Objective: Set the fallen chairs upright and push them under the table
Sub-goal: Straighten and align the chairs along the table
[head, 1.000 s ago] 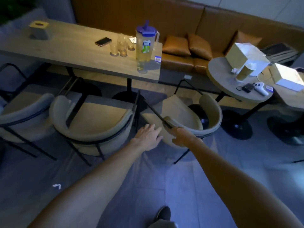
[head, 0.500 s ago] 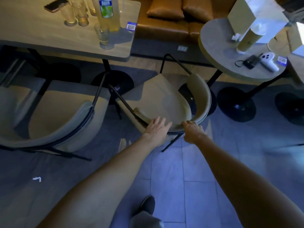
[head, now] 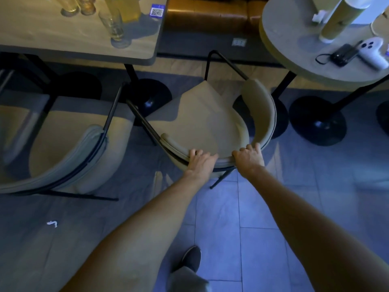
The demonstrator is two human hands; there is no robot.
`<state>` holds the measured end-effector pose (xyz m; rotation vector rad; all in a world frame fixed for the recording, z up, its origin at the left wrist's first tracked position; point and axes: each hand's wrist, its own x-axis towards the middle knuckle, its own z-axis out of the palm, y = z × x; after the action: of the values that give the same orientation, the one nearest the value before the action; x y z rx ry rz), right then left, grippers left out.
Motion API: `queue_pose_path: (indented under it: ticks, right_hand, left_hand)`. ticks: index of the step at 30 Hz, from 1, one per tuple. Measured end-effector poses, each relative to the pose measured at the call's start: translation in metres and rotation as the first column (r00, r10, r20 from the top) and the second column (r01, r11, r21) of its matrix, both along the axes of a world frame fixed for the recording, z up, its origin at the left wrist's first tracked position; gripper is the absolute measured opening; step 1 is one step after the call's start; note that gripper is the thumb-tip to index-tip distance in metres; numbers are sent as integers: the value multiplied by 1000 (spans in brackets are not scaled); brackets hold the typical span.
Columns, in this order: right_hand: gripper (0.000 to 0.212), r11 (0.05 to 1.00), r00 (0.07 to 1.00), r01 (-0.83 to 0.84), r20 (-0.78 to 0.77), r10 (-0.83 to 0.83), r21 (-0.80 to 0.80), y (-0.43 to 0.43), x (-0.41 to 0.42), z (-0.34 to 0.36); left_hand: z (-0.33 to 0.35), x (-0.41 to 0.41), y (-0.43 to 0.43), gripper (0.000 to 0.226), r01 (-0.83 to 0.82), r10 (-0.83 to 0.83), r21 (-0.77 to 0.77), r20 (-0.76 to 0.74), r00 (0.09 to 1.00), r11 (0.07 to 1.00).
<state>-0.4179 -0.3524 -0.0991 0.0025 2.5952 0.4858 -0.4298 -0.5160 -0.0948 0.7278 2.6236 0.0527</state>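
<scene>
A beige padded chair [head: 202, 123] with a black metal frame stands tilted on the floor between the rectangular wooden table [head: 63, 36] and the round table [head: 292, 49]. Its curved backrest faces me and one black frame loop rises toward the sofa. My left hand [head: 200, 163] lies over the near rim of the backrest, fingers curled on the padding. My right hand [head: 249, 158] grips the same rim a little to the right. A second beige chair [head: 69, 148] stands at the left, in front of the rectangular table.
Glasses [head: 114, 28] and a bottle stand on the rectangular table. The round table carries a cup, a black device and a white controller [head: 372, 51]. Black pedestal bases [head: 317, 121] sit on the floor beside the chair. A brown sofa [head: 210, 13] runs behind. My shoe [head: 191, 258] is below.
My left hand has come down from beside the chair onto the backrest rim. My right hand has slid right along the rim. The view has closed in on the chair.
</scene>
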Motion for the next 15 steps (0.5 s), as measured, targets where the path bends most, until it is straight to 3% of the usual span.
queue_pose_path:
  ticks: [15]
  right_hand:
    - [32,1000,997,-2,83,3,-20,-71,39,12]
  left_hand:
    - [0,24,-70,40,116,-116,39,-6,993,993]
